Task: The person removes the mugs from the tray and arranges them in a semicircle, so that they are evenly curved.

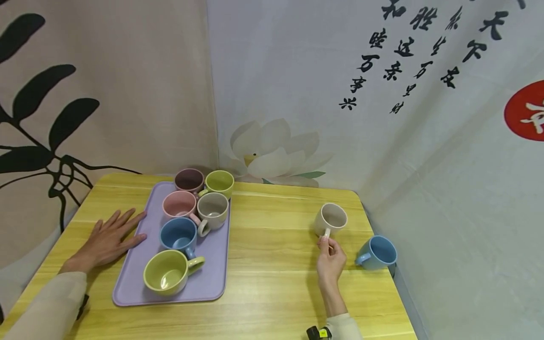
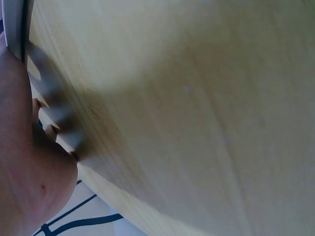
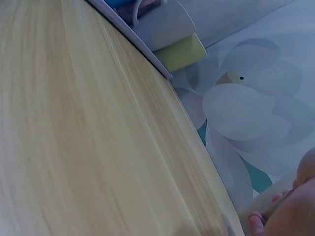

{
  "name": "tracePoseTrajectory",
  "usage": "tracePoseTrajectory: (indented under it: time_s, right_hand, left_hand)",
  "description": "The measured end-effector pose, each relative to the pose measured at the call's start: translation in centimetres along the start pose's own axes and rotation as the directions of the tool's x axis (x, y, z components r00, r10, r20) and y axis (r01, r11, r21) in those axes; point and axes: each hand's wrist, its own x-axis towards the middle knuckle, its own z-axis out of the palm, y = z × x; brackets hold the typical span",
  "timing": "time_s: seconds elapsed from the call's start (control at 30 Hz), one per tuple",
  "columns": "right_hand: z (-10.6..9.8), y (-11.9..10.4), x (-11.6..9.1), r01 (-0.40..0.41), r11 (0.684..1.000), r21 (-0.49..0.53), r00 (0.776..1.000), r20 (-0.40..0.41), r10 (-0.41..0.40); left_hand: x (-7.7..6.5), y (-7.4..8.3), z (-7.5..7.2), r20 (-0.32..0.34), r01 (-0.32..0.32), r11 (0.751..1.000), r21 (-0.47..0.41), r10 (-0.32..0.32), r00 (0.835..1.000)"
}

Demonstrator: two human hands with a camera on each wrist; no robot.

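Note:
My right hand [image 1: 330, 262] pinches the handle of an off-white mug [image 1: 333, 217] at the right side of the table. Just right of that hand, a blue mug [image 1: 380, 252] stands upright near the table's right edge. My left hand [image 1: 108, 242] lies with spread, straight fingers against the left edge of a lilac tray [image 1: 208, 288]. Its palm side and the tray's edge show in the left wrist view. In the right wrist view only part of the right hand [image 3: 290, 211] shows at the lower corner, and the held mug is hard to make out.
Mugs crowd the tray: a plum mug [image 1: 189, 180] and a lime mug [image 1: 219, 182] at the back, then a pink mug [image 1: 179, 204], a grey mug [image 1: 213, 208], a blue mug [image 1: 178, 233] and another lime mug [image 1: 166, 274]. A printed curtain [image 1: 272, 85] hangs behind the wooden table [image 1: 272, 245].

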Motion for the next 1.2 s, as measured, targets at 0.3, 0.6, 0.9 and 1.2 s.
tracePoseTrajectory:
  time_s: [0.3, 0.6, 0.9, 1.2]
  right_hand:
    - [-0.4, 0.4, 1.0, -0.001, 1.0, 0.008, 0.996, -0.088, 0.001]
    - [-0.7, 0.4, 1.9, -0.041, 0.999, 0.033, 0.986, -0.159, 0.046]
    - [-0.6, 0.3, 2.7, -0.041, 0.998, 0.049, 0.967, -0.25, 0.052]
    - [-0.5, 0.4, 3.0, -0.062, 0.998, -0.021, 0.957, -0.286, 0.054]
  left_hand:
    - [0.1, -0.2, 0.1, 0.005, 0.0, 1.0, -0.002, 0.0, 1.0]
    - [0.2, -0.2, 0.3, -0.004, 0.009, 1.0, 0.014, -0.009, 1.0]
    - [0.1, -0.1, 0.3, -0.008, 0.006, 1.0, 0.006, -0.006, 1.0]
    - [0.1, 0.0, 0.2, -0.002, 0.012, 1.0, 0.003, -0.012, 1.0]
